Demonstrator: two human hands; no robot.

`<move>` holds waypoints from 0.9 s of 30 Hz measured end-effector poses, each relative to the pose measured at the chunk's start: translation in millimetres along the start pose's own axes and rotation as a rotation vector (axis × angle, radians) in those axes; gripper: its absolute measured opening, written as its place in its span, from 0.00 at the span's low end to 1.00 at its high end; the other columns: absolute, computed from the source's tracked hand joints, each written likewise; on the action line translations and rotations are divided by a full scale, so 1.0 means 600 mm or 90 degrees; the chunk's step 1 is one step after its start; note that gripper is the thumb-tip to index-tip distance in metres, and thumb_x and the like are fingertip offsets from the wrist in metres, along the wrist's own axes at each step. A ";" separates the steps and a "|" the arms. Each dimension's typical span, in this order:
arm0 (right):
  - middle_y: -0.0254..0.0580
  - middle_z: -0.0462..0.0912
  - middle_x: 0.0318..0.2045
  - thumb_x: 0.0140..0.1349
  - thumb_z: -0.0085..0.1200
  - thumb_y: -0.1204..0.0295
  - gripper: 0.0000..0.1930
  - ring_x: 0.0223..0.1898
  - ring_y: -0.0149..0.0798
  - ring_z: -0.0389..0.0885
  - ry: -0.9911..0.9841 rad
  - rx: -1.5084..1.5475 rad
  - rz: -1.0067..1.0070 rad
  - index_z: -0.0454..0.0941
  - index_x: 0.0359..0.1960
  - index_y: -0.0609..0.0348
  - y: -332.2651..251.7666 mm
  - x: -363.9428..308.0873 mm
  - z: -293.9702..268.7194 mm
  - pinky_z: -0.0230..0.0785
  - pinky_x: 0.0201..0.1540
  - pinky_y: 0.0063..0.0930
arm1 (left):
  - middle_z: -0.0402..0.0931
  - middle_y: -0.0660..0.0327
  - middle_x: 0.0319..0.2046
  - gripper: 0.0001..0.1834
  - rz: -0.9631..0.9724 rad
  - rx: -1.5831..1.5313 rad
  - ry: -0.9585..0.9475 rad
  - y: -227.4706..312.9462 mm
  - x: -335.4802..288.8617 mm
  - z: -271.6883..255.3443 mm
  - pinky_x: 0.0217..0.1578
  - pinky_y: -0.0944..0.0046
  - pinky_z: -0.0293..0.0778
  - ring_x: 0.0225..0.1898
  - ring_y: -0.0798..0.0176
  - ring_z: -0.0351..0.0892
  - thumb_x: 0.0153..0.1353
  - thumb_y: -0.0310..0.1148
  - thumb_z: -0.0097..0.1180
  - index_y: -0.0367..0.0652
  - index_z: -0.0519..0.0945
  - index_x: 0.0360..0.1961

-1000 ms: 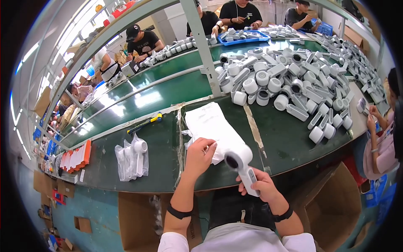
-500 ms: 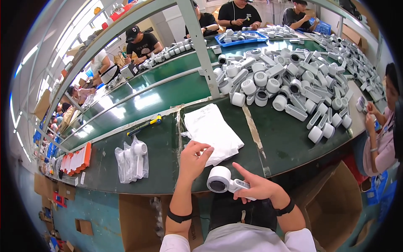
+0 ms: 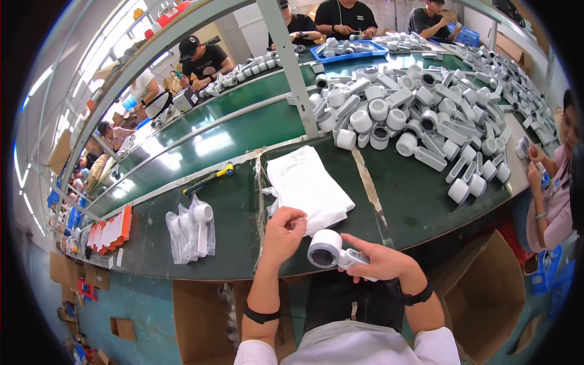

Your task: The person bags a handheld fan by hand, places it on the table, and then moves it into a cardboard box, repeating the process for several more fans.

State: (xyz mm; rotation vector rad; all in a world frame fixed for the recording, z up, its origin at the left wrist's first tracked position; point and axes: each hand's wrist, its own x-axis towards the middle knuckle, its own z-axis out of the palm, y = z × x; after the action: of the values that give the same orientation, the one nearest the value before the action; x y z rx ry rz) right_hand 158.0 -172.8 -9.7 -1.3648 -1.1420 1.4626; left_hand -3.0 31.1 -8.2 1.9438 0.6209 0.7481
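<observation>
Two hands at the near edge of a green workbench (image 3: 401, 201). Right hand (image 3: 380, 263) closed around the handle of a white handheld device (image 3: 331, 252), round head turned toward the camera, just off the bench edge. Left hand (image 3: 285, 228) curled, fingertips pinching the near corner of a stack of white plastic bags (image 3: 307, 185) lying flat on the bench. Well to the left, a bagged white device (image 3: 191, 228) lying on the green surface; beyond it, a yellow-and-blue tool (image 3: 210, 178). Farther right, a heap of unbagged white devices (image 3: 420, 125). Across the belt, other people seated at work.
</observation>
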 end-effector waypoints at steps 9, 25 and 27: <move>0.41 0.83 0.37 0.64 0.58 0.72 0.43 0.29 0.27 0.77 -0.005 0.010 -0.018 0.41 0.73 0.58 -0.003 -0.009 0.008 0.74 0.33 0.23 | 0.73 0.71 0.21 0.08 -0.016 -0.019 0.002 0.016 0.007 0.025 0.25 0.76 0.62 0.23 0.80 0.66 0.64 0.31 0.59 0.36 0.82 0.37; 0.40 0.83 0.30 0.63 0.57 0.61 0.52 0.21 0.31 0.77 0.046 0.008 0.040 0.24 0.72 0.60 -0.036 0.002 -0.013 0.71 0.25 0.23 | 0.76 0.69 0.25 0.08 -0.063 -0.144 -0.100 0.011 -0.010 0.018 0.29 0.76 0.64 0.28 0.79 0.69 0.67 0.30 0.56 0.36 0.81 0.41; 0.41 0.83 0.30 0.63 0.57 0.62 0.52 0.21 0.30 0.77 0.043 0.009 0.034 0.25 0.73 0.58 -0.036 0.003 -0.016 0.71 0.25 0.23 | 0.78 0.68 0.27 0.09 -0.055 -0.122 -0.105 0.005 -0.011 0.018 0.30 0.76 0.66 0.29 0.78 0.71 0.68 0.30 0.54 0.35 0.81 0.41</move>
State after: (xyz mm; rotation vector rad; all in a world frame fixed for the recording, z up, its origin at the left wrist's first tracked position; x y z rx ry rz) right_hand 167.1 -164.7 10.4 -1.4344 -1.0585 1.4485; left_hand 0.4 18.9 -11.5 1.7696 0.5094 0.5648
